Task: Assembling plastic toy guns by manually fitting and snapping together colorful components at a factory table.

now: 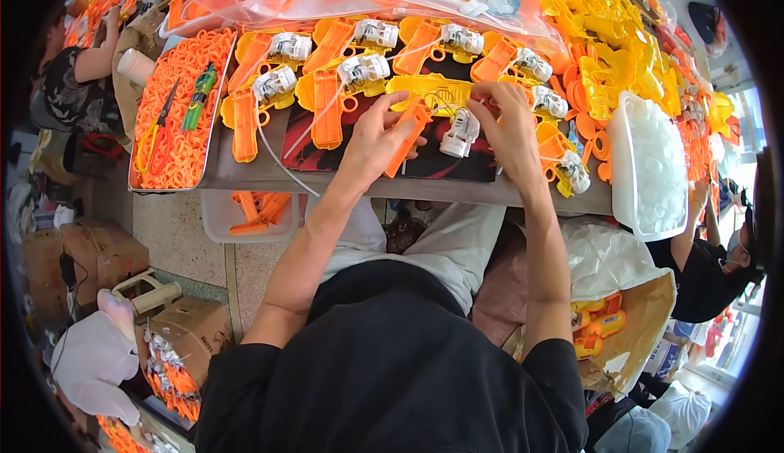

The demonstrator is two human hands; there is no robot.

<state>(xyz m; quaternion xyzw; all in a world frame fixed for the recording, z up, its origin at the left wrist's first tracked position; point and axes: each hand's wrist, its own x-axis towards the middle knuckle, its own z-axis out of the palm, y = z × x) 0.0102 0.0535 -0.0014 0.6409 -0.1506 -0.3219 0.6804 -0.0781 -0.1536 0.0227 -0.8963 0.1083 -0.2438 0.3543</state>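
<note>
My left hand (377, 141) is closed around an orange toy-gun handle (407, 144), which tilts at the left end of a yellow plastic toy-gun shell (433, 90). Curled at the shell's right end, my right hand (510, 126) grips it between thumb and fingers. A white mechanism (460, 135) with thin wires hangs below the shell, close to my right thumb. Both hands work over a dark red-and-black mat (327, 155). Around them lie several half-built orange and yellow toy guns (327, 110) with white mechanisms.
At left, a tray of orange rings (184, 65) holds scissors (155, 139) and green-handled cutters (198, 98). A white tub of clear parts (653, 167) stands at right. Yellow shells (604, 20) pile up behind. A bin of orange parts (214, 216) sits below the table edge. Other people work on both sides.
</note>
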